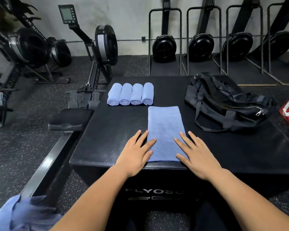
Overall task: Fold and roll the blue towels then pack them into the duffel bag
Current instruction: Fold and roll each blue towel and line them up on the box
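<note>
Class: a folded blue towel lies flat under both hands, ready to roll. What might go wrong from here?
1. The folded towel ends near the front edge of the black box; starting the roll may drag it off.
2. The left hand and right hand press only its side edges, so the roll may come out skewed or loose.
3. The duffel bag is slumped and its zip looks barely open; the four rolled towels might unroll going in.

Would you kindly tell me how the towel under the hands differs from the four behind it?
The near towel lies flat as a folded strip; the four back towels are rolled up. The left hand and right hand rest on the near towel; nothing touches the back towels. All are light blue and lie on the black box.
</note>
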